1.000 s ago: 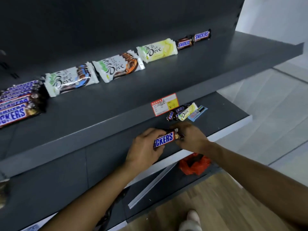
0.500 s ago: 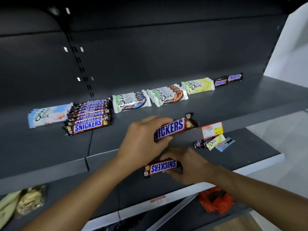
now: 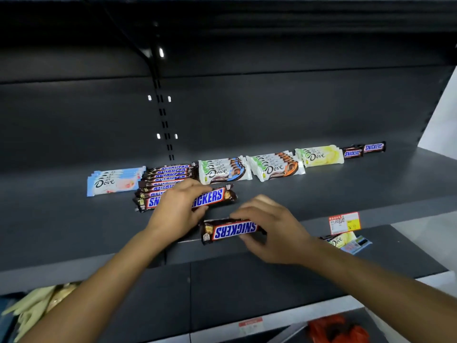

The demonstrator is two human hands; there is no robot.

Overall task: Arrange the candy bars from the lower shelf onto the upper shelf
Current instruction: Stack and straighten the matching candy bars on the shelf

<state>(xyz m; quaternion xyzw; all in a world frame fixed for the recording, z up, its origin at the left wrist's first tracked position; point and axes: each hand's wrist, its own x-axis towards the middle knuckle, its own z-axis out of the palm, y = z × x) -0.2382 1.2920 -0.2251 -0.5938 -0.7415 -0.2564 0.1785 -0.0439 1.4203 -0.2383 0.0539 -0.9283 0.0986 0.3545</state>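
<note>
The left hand (image 3: pixel 178 210) curls its fingers over a Snickers bar (image 3: pixel 212 197) above the upper shelf (image 3: pixel 74 231), and only the bar's right end shows. The bar is at the front of the Snickers row (image 3: pixel 168 178), which runs back towards 12 o'clock. Whether it already lies on the shelf cannot be told. At 4 o'clock from that hand, the right hand (image 3: pixel 274 231) pinches the right end of a second Snickers bar (image 3: pixel 232 231) between fingers and thumb. Its label reads upside down, and it is over the shelf's front edge. Along the back of the shelf, a pale blue Dove stack (image 3: pixel 113 183) sits at 9 o'clock of the row. Three more Dove stacks (image 3: pixel 275 167) and two small Snickers (image 3: pixel 363 149) are lined up towards 3 o'clock. A price tag (image 3: pixel 344 222) hangs on the shelf's front edge at 3 o'clock of the right hand. Just under it, a yellow Dove bar (image 3: pixel 342 240) remains on the lower shelf (image 3: pixel 247 280).
</note>
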